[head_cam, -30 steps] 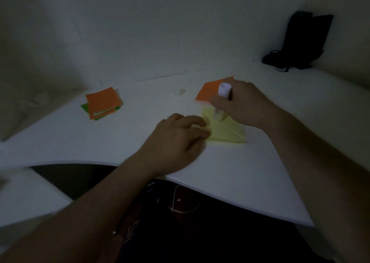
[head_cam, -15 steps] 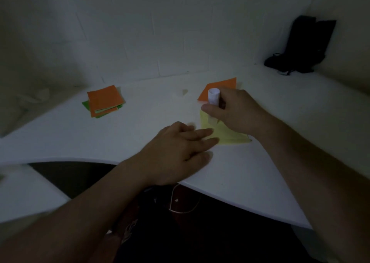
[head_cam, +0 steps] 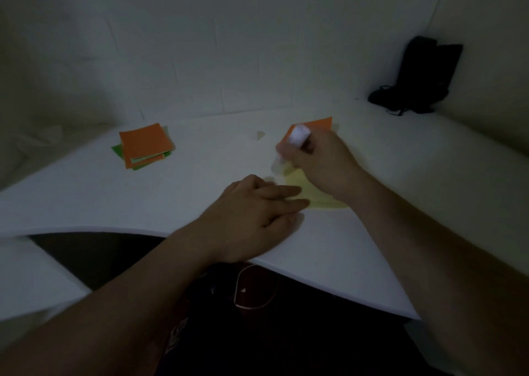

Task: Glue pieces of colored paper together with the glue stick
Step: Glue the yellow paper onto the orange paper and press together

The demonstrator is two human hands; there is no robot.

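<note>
The right hand (head_cam: 323, 163) is curled around a white cylindrical glue stick (head_cam: 294, 142), fingers wrapped about its barrel, gripping it tilted so that its top leans away from the person and its lower end points down toward the far-left part of a pale yellow square sheet of paper (head_cam: 317, 195). The stick and the fingers are smeared by motion blur, so whether the tip actually touches the paper cannot be told.

The yellow sheet lies flat on the white curved-edge table (head_cam: 200, 181), near the front edge. The left hand (head_cam: 257, 212) rests palm down on the table with its fingers straight and together, grasping nothing; the fingertips (head_cam: 300, 201) press on the near-left edge of the yellow sheet, pinning it in place (the thumb lies on bare table just beside it).

Just behind the right hand, partly hidden by it and by the glue stick, an orange square sheet of paper (head_cam: 317, 125) lies flat on the table, close to the far side of the yellow sheet; whether the two overlap cannot be seen.

Well to the left, a small loose stack of orange and green paper squares (head_cam: 143, 146) sits on the table, an orange one on top. A tiny pale scrap (head_cam: 260, 135) lies between the stack and the orange sheet. In the far right corner a black bag (head_cam: 418, 80) stands against the wall.
</note>
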